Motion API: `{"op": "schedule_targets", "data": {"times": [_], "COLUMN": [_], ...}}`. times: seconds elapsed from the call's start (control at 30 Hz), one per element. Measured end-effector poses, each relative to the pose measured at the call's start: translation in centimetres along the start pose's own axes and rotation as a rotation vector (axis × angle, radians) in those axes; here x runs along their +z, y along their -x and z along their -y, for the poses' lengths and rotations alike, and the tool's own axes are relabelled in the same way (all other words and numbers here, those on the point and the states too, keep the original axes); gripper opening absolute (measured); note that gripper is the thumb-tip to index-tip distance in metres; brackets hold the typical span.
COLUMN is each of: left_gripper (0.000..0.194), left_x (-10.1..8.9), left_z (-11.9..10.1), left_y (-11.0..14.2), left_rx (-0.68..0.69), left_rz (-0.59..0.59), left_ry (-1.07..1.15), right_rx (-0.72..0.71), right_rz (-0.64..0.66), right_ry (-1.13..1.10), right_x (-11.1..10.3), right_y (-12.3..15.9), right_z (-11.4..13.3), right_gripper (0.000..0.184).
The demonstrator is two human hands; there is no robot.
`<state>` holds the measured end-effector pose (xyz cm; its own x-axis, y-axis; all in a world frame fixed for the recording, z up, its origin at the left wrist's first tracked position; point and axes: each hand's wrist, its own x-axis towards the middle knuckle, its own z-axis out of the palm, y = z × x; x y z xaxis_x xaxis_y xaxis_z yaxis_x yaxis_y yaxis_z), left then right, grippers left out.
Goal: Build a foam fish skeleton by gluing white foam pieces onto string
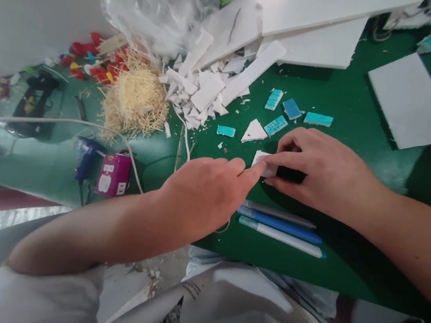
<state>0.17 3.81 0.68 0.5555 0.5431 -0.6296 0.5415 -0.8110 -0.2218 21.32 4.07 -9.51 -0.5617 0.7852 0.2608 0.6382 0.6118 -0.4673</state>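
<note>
Shirt nearest; right grip pinches white piece, left hand curled (hold unclear).

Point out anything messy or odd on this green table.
Jagged white scraps lie heaped in disorder beside the large white boards, with stray crumbs scattered nearby. Next to the heap, the straw bundle looks frayed, loose strands sticking out around it.

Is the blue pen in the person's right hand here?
No, the right hand has its fingers on a small white foam piece, while the blue pen lies on the green table.
</note>
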Motion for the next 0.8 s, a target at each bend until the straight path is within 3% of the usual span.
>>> {"op": "schedule_targets", "data": {"times": [0.33,0.67,0.8], "left_gripper": [0.080,0.076,0.080], "left_x": [-1.9,-1.4,-0.9], "left_z": [0.1,0.2,0.3], "left_y": [0.0,0.6,1.1], "left_rx": [0.084,0.049,0.037], "left_rz": [0.100,0.116,0.174], "left_ry": [-0.112,-0.103,-0.080], "right_rx": [0.048,0.069,0.063], "right_rz": [-0.023,-0.031,-0.026], "right_ry": [-0.023,0.017,0.051], "right_x": [0.5,0.7,0.6], "right_y": [0.1,0.1,0.2], "right_z": [0.1,0.3,0.5], "right_gripper": [0.026,0.026,0.027]}}
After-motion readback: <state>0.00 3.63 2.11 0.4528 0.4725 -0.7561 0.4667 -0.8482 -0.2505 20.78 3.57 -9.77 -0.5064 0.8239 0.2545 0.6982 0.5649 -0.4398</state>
